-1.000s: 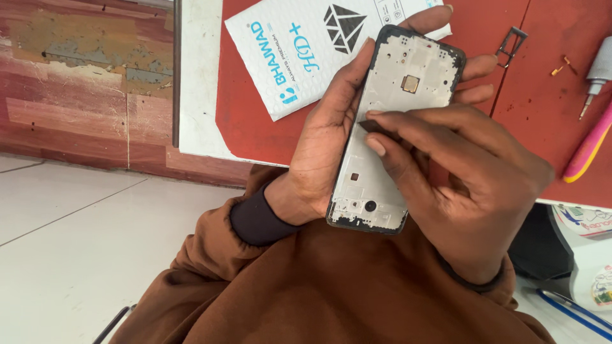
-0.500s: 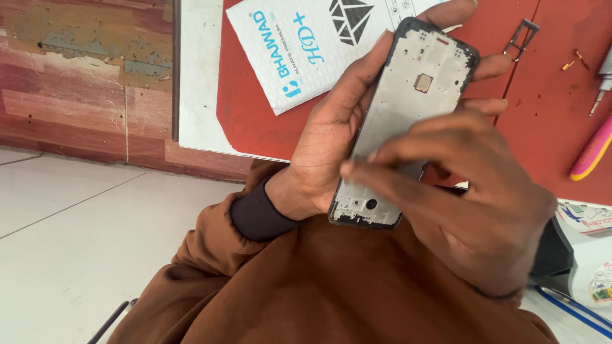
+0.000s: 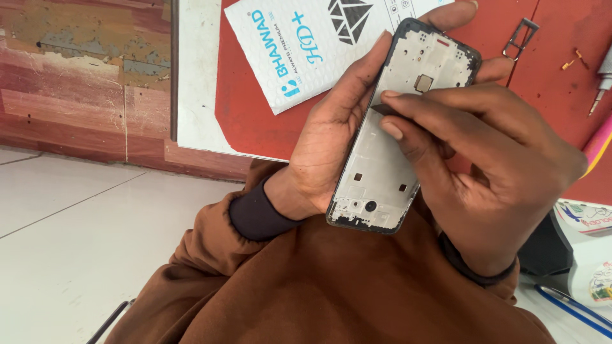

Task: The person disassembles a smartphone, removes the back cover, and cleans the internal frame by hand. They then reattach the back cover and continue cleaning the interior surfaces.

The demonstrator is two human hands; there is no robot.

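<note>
My left hand (image 3: 331,137) grips a bare phone frame (image 3: 382,172), silver inside with a black rim, held lengthwise over my lap and the table edge. Its camera hole sits at the near end. My right hand (image 3: 484,165) comes in from the right, thumb and forefinger pinched on a small dark flat piece (image 3: 384,109) pressed against the frame's inner face near its upper half. Whether that piece is a tool or a strip I cannot tell.
A red mat (image 3: 255,114) covers the white table (image 3: 194,76). On it lie a white printed packet (image 3: 312,44), a small metal tray frame (image 3: 519,35), tiny orange bits (image 3: 574,58), a screwdriver tip (image 3: 599,89) and a pink tool (image 3: 596,146). White floor tiles are at left.
My right hand has slid up the phone frame from its lower part to its upper half, with the fingers now pinched on the small dark piece. The frame stays in my left hand.
</note>
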